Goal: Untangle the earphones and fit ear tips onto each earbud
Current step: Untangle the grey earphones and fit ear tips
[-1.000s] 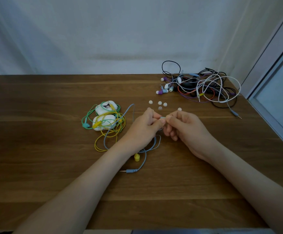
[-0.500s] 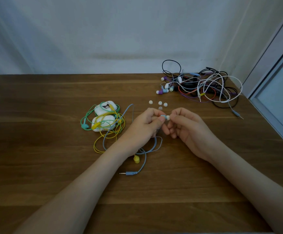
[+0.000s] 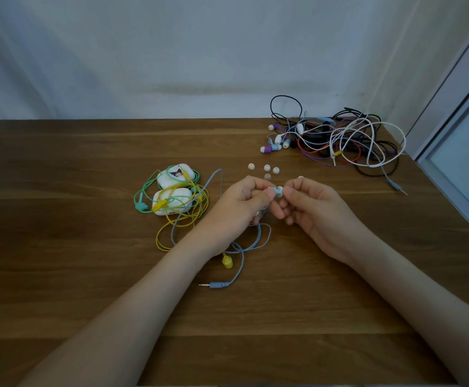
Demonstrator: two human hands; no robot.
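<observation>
There: the left hand pinched the light-blue earbud just above the table, and the right hand nipped its nozzle end between thumb and forefinger, whether on an ear tip I couldn't tell. Its thin cable hung limp, so I judged the hard shell the place to grip; the loose ear tips beyond looked soft, light, quick to skitter.
</observation>
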